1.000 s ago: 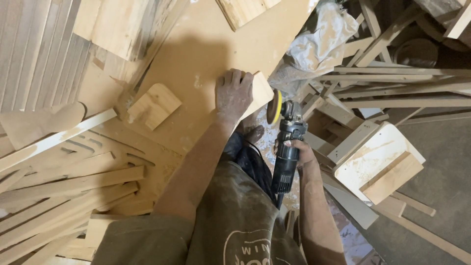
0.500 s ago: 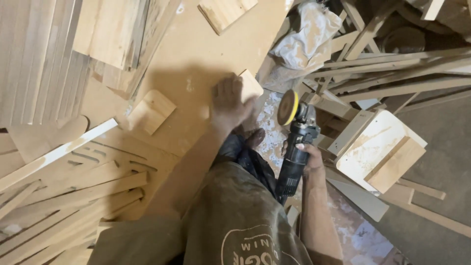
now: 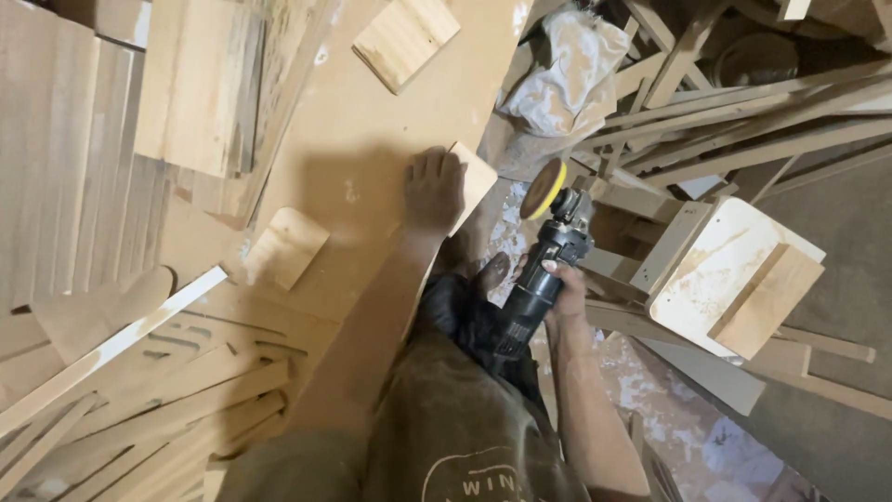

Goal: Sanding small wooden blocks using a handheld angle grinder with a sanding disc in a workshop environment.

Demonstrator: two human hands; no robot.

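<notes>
Your left hand (image 3: 434, 189) lay flat, fingers spread and pressed down on a small wooden block (image 3: 470, 179) at the edge of the tan surface (image 3: 372, 121); it pinned the block rather than gripping it. The block's far corner stuck out past your fingers, toward your right hand.

Your right hand (image 3: 560, 286) was wrapped tight around the black body of the angle grinder (image 3: 539, 270). The grinder angled up and away from that hand, and its yellow-rimmed sanding disc (image 3: 543, 189) stood just beside the block, off to the right of your left hand. Whether disc and block touched, I could not tell; a narrow gap seemed to show between them.

Beyond your left hand, another square offcut (image 3: 406, 38) lay on the surface, and a rounded wooden piece (image 3: 286, 246) sat to the left of your forearm. Farther left lay a pile of long wooden strips (image 3: 139, 390). Beyond your right hand was a crumpled pale sack (image 3: 567, 74), and to that hand's right a pale board with a wood block on it (image 3: 734, 279) rested among stacked frame pieces. Your dusty apron (image 3: 446, 418) filled the near foreground, with your foot (image 3: 490, 272) showing between your hands.
</notes>
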